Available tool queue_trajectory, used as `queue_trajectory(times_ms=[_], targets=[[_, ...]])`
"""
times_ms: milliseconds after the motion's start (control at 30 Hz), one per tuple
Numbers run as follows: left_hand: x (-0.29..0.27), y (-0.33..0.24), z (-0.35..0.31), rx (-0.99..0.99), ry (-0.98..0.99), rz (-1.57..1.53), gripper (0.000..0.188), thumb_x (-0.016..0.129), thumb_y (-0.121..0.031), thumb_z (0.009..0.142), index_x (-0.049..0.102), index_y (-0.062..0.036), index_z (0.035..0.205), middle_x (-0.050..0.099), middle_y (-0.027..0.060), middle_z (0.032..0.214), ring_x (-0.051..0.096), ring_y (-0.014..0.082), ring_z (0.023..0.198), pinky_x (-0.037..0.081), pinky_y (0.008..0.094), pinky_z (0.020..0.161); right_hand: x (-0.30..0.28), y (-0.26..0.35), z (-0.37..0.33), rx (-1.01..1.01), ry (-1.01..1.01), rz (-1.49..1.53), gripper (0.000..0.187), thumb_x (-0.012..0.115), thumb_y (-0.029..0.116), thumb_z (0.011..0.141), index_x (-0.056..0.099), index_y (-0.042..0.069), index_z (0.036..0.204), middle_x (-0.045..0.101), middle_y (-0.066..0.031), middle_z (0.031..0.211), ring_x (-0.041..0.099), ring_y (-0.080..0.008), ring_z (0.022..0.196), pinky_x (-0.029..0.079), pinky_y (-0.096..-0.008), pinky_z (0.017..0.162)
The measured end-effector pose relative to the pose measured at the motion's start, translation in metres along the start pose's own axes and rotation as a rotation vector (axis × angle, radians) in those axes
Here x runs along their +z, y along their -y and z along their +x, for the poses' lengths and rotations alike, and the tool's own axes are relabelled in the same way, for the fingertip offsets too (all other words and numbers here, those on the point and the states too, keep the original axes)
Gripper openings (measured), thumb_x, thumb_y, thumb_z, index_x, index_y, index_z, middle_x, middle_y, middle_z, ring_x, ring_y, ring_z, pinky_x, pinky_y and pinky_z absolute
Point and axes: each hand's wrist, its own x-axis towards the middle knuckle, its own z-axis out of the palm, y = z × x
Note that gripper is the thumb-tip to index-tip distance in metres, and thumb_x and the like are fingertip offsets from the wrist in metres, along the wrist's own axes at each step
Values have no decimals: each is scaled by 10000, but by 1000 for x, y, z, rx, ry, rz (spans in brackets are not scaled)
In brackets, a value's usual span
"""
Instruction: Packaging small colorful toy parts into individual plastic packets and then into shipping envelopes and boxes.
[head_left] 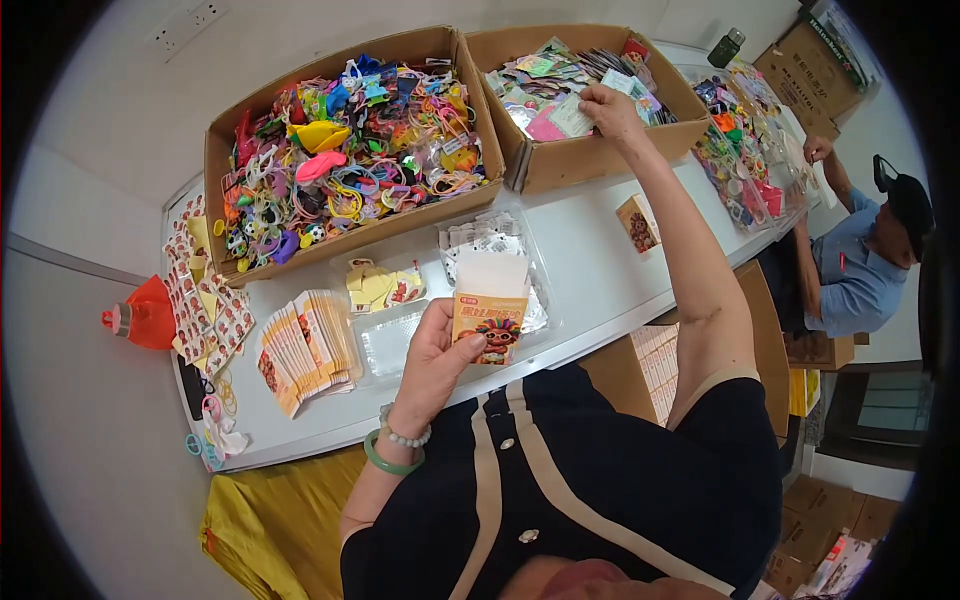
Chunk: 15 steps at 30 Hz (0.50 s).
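In front of my chest, my left hand (436,345) grips a small orange-and-white carton (490,325) with a cartoon figure on it. The carton's white top flap stands up. My right arm reaches far to the right, where my right hand (612,108) pinches the edge of a pale green card (571,117). That card lies at the near side of a brown cardboard box (610,160) filled with flat, shiny packets and cards. Below that box, a similar small carton (638,224) rests on the white table (585,265).
A bigger cardboard box (370,225) holds many colourful small toys. Flattened cartons (308,345) lie fanned beside yellow sticker pieces (385,285) and a clear tray of small white packets (485,235). Sticker sheets (205,300) hang left. A co-worker (860,260) sits at right.
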Motion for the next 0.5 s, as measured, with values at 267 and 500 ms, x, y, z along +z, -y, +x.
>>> queue_trajectory(times_ms=[267, 500], targets=[[-9, 8, -5, 176, -131, -8, 209, 561, -35, 887, 473, -21, 1075, 618, 95, 1040, 614, 159, 926, 532, 294, 769, -6, -5, -14, -290, -118, 250, 82, 573, 103, 849, 570, 36, 895, 543, 19, 763, 487, -63, 726, 407, -212, 658], [-7, 13, -2, 222, -253, 33, 212, 551, -17, 887, 504, -7, 1094, 614, 88, 1048, 601, 139, 919, 514, 273, 783, -13, 79, -95, -196, 9, 630, 54, 587, 80, 848, 575, 49, 890, 519, 34, 778, 470, -59, 705, 383, -200, 631]])
